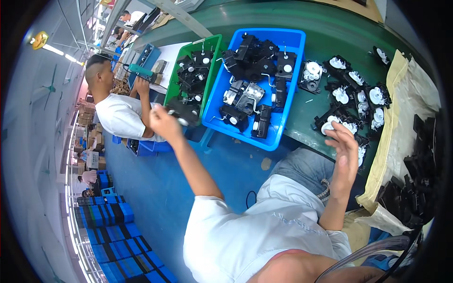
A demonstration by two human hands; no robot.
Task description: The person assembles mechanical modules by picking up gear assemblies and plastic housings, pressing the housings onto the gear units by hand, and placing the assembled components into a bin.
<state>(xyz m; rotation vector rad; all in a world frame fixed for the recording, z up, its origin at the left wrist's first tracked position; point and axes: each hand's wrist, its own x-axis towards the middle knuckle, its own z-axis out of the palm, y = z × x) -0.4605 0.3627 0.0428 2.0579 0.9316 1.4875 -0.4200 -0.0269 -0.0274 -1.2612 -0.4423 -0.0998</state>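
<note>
Observed apparently pinching a blurred black unit [185, 111] in the left hand [163, 121], at the near end of the green bin [214, 54]. Noted with fingers parted, holding nothing visible, in the right hand [343, 153], near white gears [328, 124] on the bench [302, 126]. Advised: lower gently, keep level, avoid striking binned units [191, 73].

Lettering in the frame: a single line of printed letters [298, 221] crosses the chest of the white shirt [226, 240] at lower centre, sloping slightly down toward the right and appearing inverted; its wording is not clearly legible. At far left, a pale carton [96, 161] bears small dark marks, too small to read. No other text can be made out.
</note>
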